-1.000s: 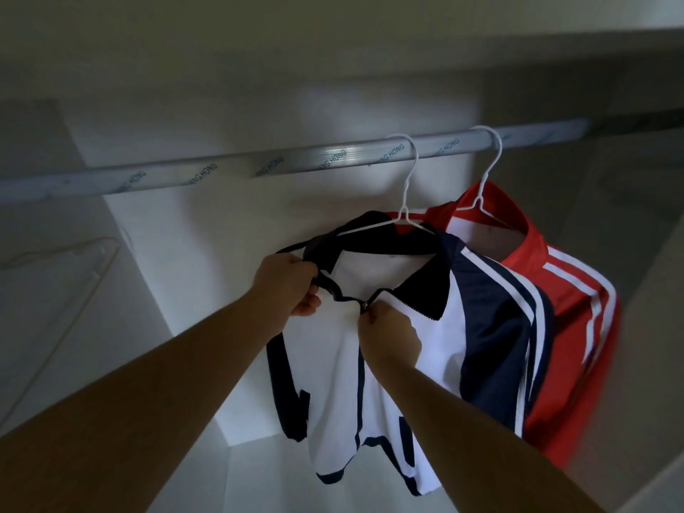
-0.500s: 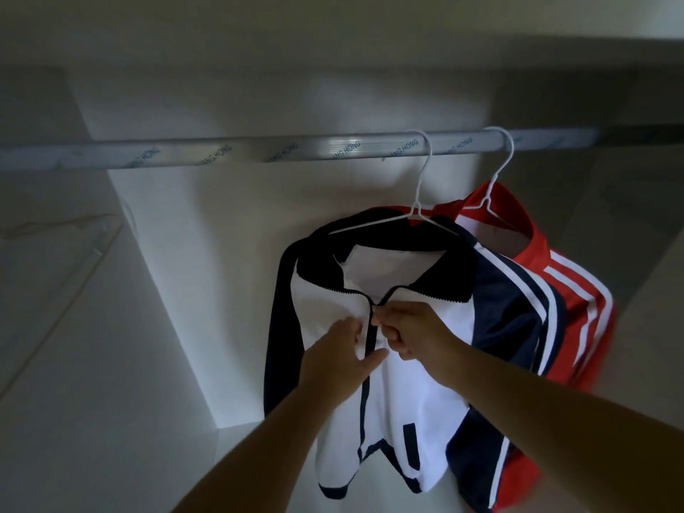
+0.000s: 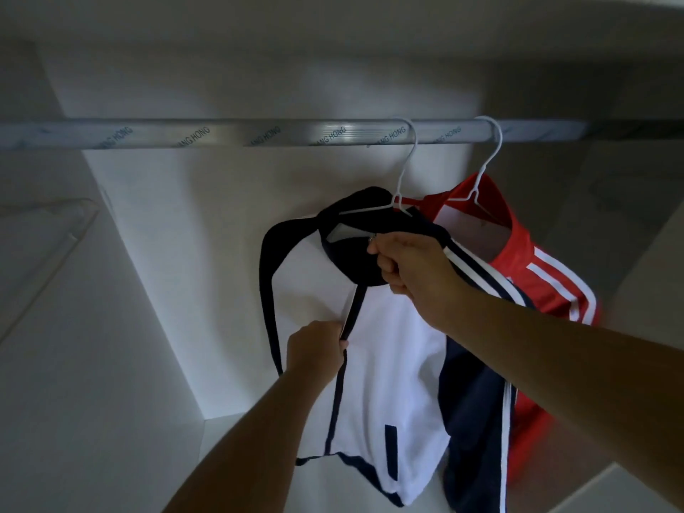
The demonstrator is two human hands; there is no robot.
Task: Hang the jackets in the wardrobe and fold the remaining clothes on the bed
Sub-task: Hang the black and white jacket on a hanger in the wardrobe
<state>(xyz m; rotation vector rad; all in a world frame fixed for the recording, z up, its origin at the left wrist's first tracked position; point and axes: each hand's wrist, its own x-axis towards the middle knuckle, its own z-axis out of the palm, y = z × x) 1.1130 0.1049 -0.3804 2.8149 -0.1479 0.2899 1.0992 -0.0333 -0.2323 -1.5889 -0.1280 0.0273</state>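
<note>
The bare left forearm (image 3: 251, 438) comes in from the lower edge at about 6 o'clock and reaches up toward 1 o'clock. Its left hand (image 3: 314, 351) shows its back just below the middle of the view, fingers curled round the dark front strip of the jacket (image 3: 399, 364). The bare right forearm (image 3: 555, 349) enters from the right edge at 4 o'clock and stretches toward 10 o'clock; the right hand (image 3: 407, 266), higher and at 1 o'clock from the left, is fisted, thumb and forefinger pinching the jacket at its neck.

Rail (image 3: 222, 133) — two hangers (image 3: 409, 161) (image 3: 490, 161) (jackets (image 3: 392, 364) (image 3: 547, 275) on)
</note>
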